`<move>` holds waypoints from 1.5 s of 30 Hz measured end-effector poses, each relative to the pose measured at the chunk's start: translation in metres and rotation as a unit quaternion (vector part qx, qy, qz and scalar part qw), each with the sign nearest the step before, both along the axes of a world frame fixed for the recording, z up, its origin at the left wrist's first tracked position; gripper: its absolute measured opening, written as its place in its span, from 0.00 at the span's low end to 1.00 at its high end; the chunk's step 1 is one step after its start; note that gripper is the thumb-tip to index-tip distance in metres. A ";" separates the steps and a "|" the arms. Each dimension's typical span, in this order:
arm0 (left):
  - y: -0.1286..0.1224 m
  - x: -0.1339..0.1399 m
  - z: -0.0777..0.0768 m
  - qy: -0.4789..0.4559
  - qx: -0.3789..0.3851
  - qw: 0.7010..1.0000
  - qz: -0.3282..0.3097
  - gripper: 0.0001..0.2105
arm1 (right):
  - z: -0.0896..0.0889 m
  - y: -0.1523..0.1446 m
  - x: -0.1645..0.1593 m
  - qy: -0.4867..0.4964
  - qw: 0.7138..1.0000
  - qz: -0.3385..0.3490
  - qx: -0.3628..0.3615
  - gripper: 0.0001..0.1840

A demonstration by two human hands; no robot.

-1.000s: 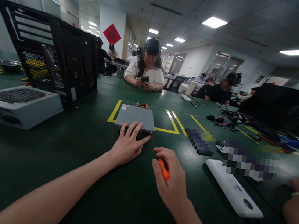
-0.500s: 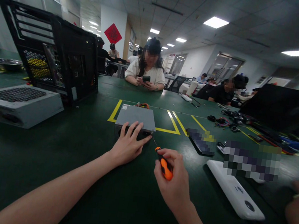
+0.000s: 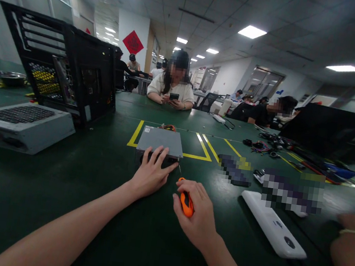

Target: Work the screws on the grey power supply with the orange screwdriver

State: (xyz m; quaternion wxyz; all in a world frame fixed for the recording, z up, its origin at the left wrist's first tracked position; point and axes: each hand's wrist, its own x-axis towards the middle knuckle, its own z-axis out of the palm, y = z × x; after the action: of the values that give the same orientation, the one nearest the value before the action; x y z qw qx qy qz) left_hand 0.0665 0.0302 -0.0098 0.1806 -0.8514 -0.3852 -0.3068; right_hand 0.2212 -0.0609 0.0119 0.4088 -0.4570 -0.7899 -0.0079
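A grey computer power supply (image 3: 161, 138) lies on the green table with coloured cables (image 3: 167, 127) at its far side. Spread across its near face and top edge are the fingers of my left hand (image 3: 152, 169), resting on it without wrapping round it. One finger reaches the near right corner. My right hand (image 3: 197, 215) is closed round the orange and black handle of a screwdriver (image 3: 187, 205). Its thin shaft points up and away toward that same corner, by my left fingertip. Whether the tip touches a screw is too small to tell.
At left stand a black computer case (image 3: 74, 70) and a larger power supply (image 3: 33, 128). A white power bank-like device (image 3: 273, 223) and a dark pixelated phone-like object (image 3: 233, 169) lie right. Another person's arm (image 3: 353, 254) is at far right; a person (image 3: 172, 90) sits opposite.
My right hand has shifted left with the screwdriver, which now stands at a steeper angle to the power supply's corner. My left hand keeps its place on the power supply.
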 end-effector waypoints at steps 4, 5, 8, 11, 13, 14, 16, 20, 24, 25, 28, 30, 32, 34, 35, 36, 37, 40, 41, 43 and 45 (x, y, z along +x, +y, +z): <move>0.000 -0.001 0.000 0.000 -0.005 1.000 -0.001 0.20 | -0.002 0.003 0.000 0.089 0.996 -0.023 0.005 0.09; 0.001 -0.001 0.000 0.003 -0.007 1.000 -0.001 0.20 | -0.003 0.003 0.001 0.103 0.994 -0.025 0.006 0.10; 0.002 -0.002 -0.001 0.006 -0.008 1.000 -0.002 0.19 | -0.004 0.003 0.002 0.063 0.998 -0.006 0.007 0.07; 0.003 -0.001 -0.002 -0.001 -0.007 1.000 -0.003 0.20 | -0.003 0.001 0.002 0.008 1.000 0.012 0.006 0.05; 0.003 0.000 -0.003 -0.006 -0.006 1.000 -0.007 0.20 | -0.003 0.001 0.002 0.035 0.999 0.004 -0.001 0.06; 0.003 0.000 -0.002 -0.007 -0.006 1.000 -0.008 0.20 | -0.003 0.001 0.002 0.063 0.998 -0.001 -0.006 0.08; 0.003 0.000 -0.002 -0.009 -0.007 1.000 -0.009 0.19 | -0.004 0.001 0.003 0.103 0.995 -0.003 -0.012 0.08; 0.002 0.000 -0.001 -0.005 -0.007 1.000 -0.006 0.20 | -0.004 0.001 0.004 0.066 0.997 0.027 -0.014 0.03; 0.002 -0.001 0.000 0.007 -0.013 1.000 -0.008 0.20 | -0.004 0.002 0.004 0.083 0.996 0.032 -0.020 0.05; 0.002 -0.001 0.000 0.010 -0.015 1.000 -0.009 0.20 | -0.005 0.002 0.004 0.099 0.995 0.024 -0.021 0.06; 0.002 -0.002 0.000 0.009 -0.016 1.000 -0.009 0.20 | -0.006 0.002 0.004 0.103 0.995 0.007 -0.012 0.08; 0.003 -0.001 -0.001 0.006 -0.016 1.000 -0.008 0.20 | -0.006 0.002 0.003 0.068 0.998 0.010 0.005 0.04; 0.004 -0.001 -0.002 0.005 -0.017 1.000 -0.005 0.20 | -0.005 0.003 0.003 0.041 0.999 0.016 0.016 0.03; 0.004 -0.001 -0.002 0.009 -0.020 1.000 -0.005 0.20 | -0.004 0.004 0.002 0.047 0.999 0.015 0.016 0.04; 0.004 -0.001 -0.002 0.010 -0.021 1.000 -0.005 0.20 | -0.004 0.004 0.002 0.063 0.998 0.013 0.014 0.06; 0.004 -0.001 -0.002 0.011 -0.021 1.000 -0.006 0.20 | -0.004 0.005 0.002 0.079 0.997 0.011 0.014 0.08; 0.004 -0.001 -0.002 0.012 -0.022 1.000 -0.007 0.20 | -0.005 0.005 0.002 0.091 0.996 0.009 0.017 0.09; 0.003 -0.001 -0.001 0.011 -0.019 1.000 -0.007 0.19 | -0.005 0.004 0.003 0.070 0.997 0.002 0.035 0.04; 0.003 -0.001 -0.001 0.011 -0.017 1.000 -0.007 0.19 | -0.005 0.004 0.003 0.055 0.998 -0.001 0.042 0.03; 0.004 -0.001 -0.002 0.010 -0.014 1.000 -0.006 0.19 | -0.005 0.003 0.004 0.045 0.998 -0.004 0.047 0.02; 0.004 -0.001 -0.002 0.007 -0.012 1.000 -0.005 0.20 | -0.005 0.004 0.004 0.067 0.997 -0.003 0.050 0.05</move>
State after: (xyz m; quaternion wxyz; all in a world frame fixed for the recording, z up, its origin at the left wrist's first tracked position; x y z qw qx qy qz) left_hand 0.0656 0.0343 -0.0121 0.1720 -0.8573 -0.3836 -0.2973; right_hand 0.2256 -0.0572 0.0069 0.4830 -0.4376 -0.7582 -0.0180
